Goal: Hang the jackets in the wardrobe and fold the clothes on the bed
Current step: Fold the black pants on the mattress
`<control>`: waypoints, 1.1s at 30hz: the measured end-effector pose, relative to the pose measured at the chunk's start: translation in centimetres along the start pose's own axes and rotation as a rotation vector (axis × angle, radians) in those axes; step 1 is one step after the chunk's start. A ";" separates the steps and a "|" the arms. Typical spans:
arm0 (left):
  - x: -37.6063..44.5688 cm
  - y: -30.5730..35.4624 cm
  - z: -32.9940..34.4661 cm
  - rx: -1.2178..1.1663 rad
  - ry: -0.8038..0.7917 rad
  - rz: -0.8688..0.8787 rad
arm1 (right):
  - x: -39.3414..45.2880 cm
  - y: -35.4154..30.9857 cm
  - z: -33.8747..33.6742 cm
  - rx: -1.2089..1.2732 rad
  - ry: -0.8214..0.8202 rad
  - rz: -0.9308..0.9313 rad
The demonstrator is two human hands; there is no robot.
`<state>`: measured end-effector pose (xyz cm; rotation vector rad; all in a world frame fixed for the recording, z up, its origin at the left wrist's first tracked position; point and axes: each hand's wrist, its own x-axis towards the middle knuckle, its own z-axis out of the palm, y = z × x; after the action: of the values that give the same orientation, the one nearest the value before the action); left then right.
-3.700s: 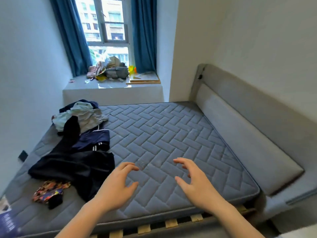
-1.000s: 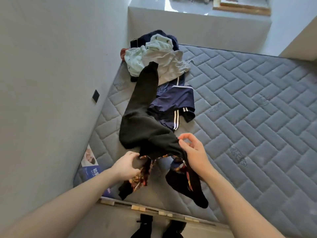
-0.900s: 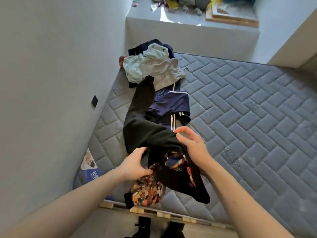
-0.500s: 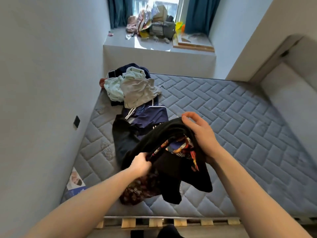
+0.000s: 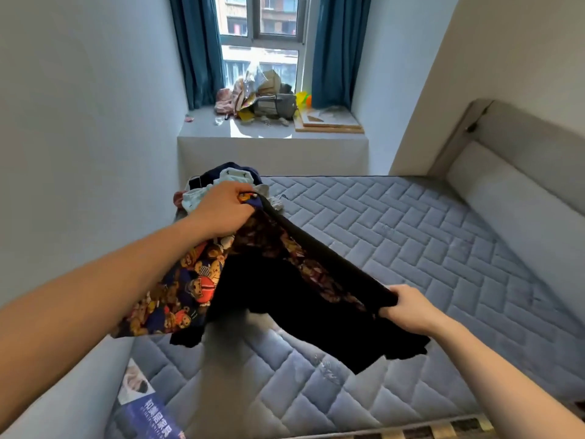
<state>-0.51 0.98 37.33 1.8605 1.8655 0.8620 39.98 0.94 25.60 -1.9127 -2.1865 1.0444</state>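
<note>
The bed [image 5: 411, 236] carries a clothes pile [image 5: 228, 182] at its far left corner. Above it hangs a black, bear-lined jacket [image 5: 285, 289], stretched between the left hand [image 5: 224, 207] and right hand [image 5: 408, 308], each gripping an edge.

pale walls [image 5: 79, 122] are closing in a narrow room. daylight is coming through a window [image 5: 262, 36] that teal curtains [image 5: 332, 49] are flanking, and is pooling on a cluttered sill [image 5: 272, 129]. a bare quilted grey mattress [image 5: 395, 236] is lying on wooden slats [image 5: 443, 430], and a padded grey headboard [image 5: 522, 172] is standing along the right.
</note>
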 end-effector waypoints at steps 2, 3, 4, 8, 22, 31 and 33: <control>0.7 1.4 -0.7 0.027 -0.001 0.040 | 0.1 0.8 1.7 0.027 -0.027 0.017; 1.2 2.0 -1.0 0.026 0.001 0.049 | 0.1 1.0 2.7 0.042 -0.045 0.016; 1.6 2.5 -1.2 0.023 -0.001 0.049 | 0.0 1.2 3.7 0.071 -0.062 0.008; 3.1 4.0 -3.1 0.054 0.010 0.082 | 0.0 1.5 6.2 0.348 -0.026 0.016; 5.5 2.4 -6.7 0.493 -0.350 0.090 | -1.2 -18.1 -16.3 0.879 0.272 -0.265; 3.2 11.6 -1.7 -0.122 -0.183 0.341 | -2.3 -23.1 -13.6 0.776 0.057 -0.386; 3.3 10.5 -1.4 -0.125 -0.166 0.310 | -2.3 -20.1 -12.3 0.839 0.021 -0.384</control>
<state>6.36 3.42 45.74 2.1034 1.4148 0.8676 28.89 4.27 46.23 -1.0797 -1.5878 1.5013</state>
